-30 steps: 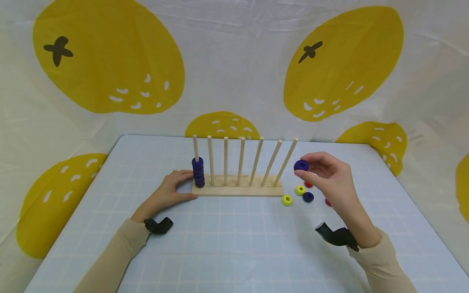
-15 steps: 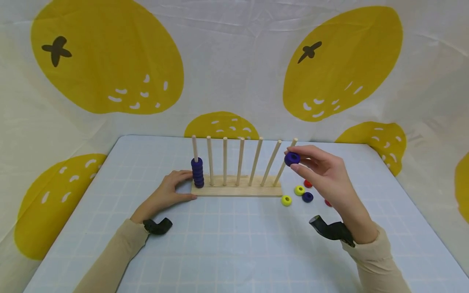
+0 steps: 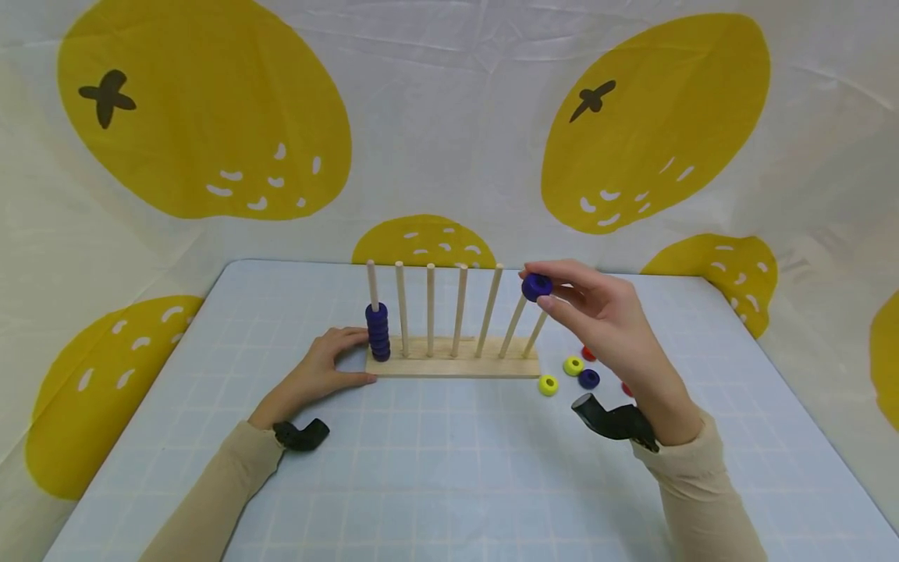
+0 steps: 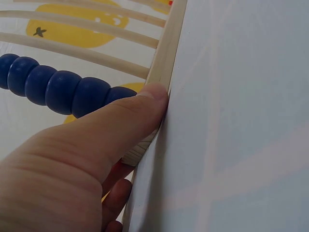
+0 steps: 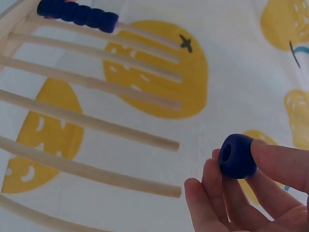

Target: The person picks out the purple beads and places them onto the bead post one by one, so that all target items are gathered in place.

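A wooden peg stand [image 3: 449, 367] with a row of several upright pegs sits on the table. On its leftmost peg is a stack of several dark blue beads [image 3: 378, 334]. My left hand [image 3: 326, 367] grips the left end of the base, thumb along the front edge [image 4: 154, 92] and fingers behind. Between thumb and fingertips, my right hand [image 3: 597, 308] pinches a blue bead [image 5: 237, 157], its hole showing. In the head view this bead overlaps the top of the second peg from the right; in the right wrist view it is apart from the peg ends.
Right of the stand lie two yellow beads [image 3: 548, 385], a blue bead [image 3: 588, 378] and red beads [image 3: 588, 353], one partly hidden by my right wrist. A white cloth [image 3: 449, 117] with yellow fruit prints hangs behind the table [image 3: 421, 468].
My right hand has moved left and upward with the blue bead, from beside the stand to over its right-hand pegs. The left hand has stayed on the base.
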`<state>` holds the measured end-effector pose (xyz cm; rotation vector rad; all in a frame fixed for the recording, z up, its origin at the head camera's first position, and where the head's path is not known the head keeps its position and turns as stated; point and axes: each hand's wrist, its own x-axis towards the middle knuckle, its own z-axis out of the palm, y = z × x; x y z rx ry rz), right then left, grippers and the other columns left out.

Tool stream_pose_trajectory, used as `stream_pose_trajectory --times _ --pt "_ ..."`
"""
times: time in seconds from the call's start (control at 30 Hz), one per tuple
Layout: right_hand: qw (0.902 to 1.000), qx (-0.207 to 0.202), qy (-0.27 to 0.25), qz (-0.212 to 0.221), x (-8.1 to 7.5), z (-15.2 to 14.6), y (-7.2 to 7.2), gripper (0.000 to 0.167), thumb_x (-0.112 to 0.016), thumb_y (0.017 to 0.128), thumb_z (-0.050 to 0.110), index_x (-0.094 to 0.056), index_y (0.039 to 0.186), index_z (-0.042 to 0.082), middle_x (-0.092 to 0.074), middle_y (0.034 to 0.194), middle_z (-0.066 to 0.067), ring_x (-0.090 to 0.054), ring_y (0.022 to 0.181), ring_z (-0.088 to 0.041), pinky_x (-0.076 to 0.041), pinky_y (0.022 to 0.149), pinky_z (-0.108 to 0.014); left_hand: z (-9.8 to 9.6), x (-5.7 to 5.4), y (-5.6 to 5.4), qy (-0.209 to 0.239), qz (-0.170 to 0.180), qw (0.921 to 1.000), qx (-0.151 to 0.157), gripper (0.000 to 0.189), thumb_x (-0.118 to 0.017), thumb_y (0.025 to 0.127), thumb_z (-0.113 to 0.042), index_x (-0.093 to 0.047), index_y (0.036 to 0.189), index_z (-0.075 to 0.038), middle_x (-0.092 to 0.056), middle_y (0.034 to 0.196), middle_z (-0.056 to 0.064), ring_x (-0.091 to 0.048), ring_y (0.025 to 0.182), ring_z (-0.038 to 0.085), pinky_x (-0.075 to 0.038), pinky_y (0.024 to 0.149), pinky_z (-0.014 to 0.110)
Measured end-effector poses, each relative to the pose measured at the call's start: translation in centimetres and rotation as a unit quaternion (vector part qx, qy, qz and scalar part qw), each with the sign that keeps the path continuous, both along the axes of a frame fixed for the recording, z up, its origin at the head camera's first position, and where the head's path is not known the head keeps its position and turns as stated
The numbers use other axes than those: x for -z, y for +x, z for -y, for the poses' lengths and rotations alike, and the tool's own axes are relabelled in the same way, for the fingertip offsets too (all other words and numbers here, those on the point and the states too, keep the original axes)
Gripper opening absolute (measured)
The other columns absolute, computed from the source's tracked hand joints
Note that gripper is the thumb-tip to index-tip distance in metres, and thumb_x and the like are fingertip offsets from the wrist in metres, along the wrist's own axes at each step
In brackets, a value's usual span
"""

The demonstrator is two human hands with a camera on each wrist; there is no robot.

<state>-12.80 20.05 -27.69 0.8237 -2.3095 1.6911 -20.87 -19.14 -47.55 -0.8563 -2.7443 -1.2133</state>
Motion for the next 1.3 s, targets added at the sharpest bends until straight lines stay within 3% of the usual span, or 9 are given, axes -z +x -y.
stream_pose_trajectory --times 0.27,1.3 --pt "0.9999 -0.001 -0.008 0.009 -0.8 1.5 -0.6 0.036 -0.062 0.094 -0.006 -0.062 0.129 -0.001 -0.063 0.125 -0.017 -0.061 0.113 -0.025 -0.047 0.099 -0.029 0.1 0.1 0.0 0.001 0.001 1.0000 0.002 0.069 -0.088 0.075 -0.029 -0.060 0.135 -0.007 -0.056 0.138 0.014 -0.046 0.125 0.035 -0.027 0.105 0.061" --pt "0.9955 -0.082 -0.045 0.013 -3.0 6.9 -3.6 0.036 -0.062 0.093 -0.008 -0.061 0.129 -0.006 -0.062 0.128 -0.018 -0.063 0.113 -0.026 -0.051 0.095 -0.035 0.2 0.5 -0.2 0.031 -0.028 0.9990 0.016 0.069 -0.090 0.072 -0.022 -0.062 0.132 -0.005 -0.059 0.135 0.012 -0.049 0.121 0.032 -0.034 0.102 0.057"
